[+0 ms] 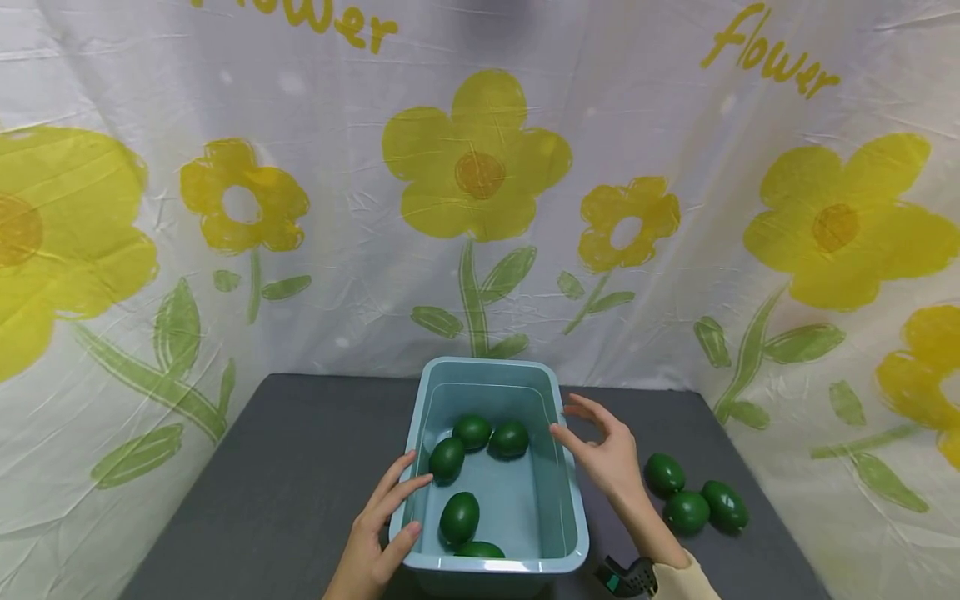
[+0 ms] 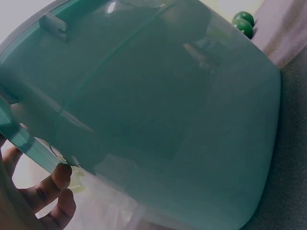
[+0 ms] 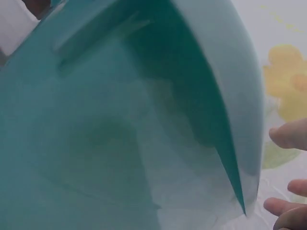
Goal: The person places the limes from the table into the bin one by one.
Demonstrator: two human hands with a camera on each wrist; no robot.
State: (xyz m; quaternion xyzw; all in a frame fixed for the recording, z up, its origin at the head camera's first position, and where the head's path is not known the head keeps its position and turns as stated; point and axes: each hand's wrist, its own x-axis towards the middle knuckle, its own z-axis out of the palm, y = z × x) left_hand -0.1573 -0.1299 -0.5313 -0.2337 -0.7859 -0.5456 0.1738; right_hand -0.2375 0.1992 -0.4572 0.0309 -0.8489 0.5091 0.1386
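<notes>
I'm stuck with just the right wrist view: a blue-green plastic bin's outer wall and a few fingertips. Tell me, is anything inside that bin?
Observer: Yes, the head view shows five dark green oval fruits inside the plastic bin, one partly hidden by the near wall.
Operator: How are they spread?
Observer: Three sit toward the far end, two at the near left.
Operator: Any more outside?
Observer: Three loose fruits lie on the dark tabletop, to the right of the right hand.
</notes>
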